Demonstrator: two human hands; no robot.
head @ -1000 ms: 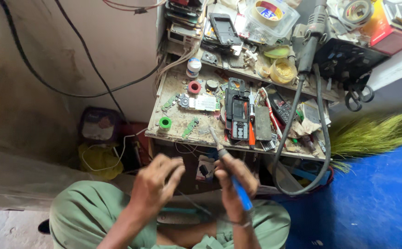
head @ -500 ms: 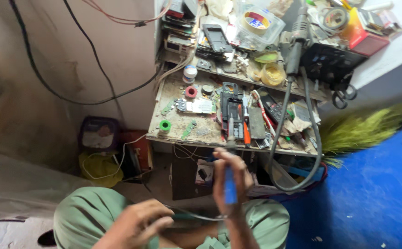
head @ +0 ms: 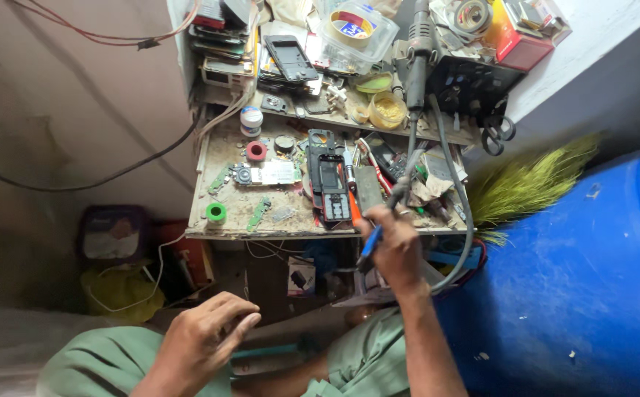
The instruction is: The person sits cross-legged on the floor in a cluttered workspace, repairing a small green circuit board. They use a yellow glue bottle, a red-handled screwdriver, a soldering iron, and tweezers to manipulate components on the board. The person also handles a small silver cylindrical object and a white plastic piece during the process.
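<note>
Cluttered workbench [head: 232, 220] mid-frame against a bare wall. Clear tub [head: 357, 29] at top holds a tape roll; small yellow cup [head: 387, 110] holds yellowish stuff. Right hand [head: 393, 250], lower centre, closed around blue-handled tool [head: 370, 246] at bench edge. Left hand [head: 206, 342], lower left, loosely curled, holding nothing.

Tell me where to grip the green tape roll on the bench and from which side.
Grip the green tape roll across its outer rim, coming from above. It lies flat near the front left corner of the bench with its hole facing up and bare surface around it. The left hand is free; the right hand holds a tool.
</note>
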